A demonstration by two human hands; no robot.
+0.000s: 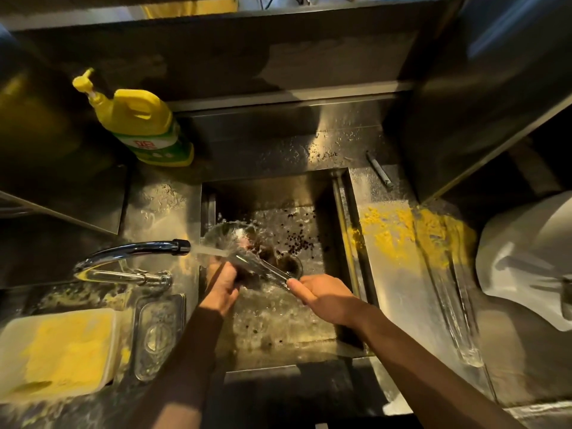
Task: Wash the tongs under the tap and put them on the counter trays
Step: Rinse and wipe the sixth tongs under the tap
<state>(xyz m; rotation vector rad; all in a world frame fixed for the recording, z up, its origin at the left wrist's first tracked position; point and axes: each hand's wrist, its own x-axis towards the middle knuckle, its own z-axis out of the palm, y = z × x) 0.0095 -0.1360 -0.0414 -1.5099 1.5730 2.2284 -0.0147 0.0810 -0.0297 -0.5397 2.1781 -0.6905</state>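
Metal tongs [263,267] lie slanted over the steel sink [340,212], their tip end under the water running from the chrome tap [136,249]. My right hand [325,297] grips the handle end of the tongs. My left hand [221,286] is closed around the tongs near the tip, in the stream, and water sprays off them. Whether the left hand also holds a cloth or sponge is hidden. Dark specks lie on the sink floor around the drain.
A yellow dish-soap bottle [142,125] stands behind the tap. A white tub of yellow powder [58,354] and a small metal tray [159,335] sit at the front left. Yellow crumbs [402,233] and another pair of tongs [455,308] lie on the right counter beside a white container [526,258].
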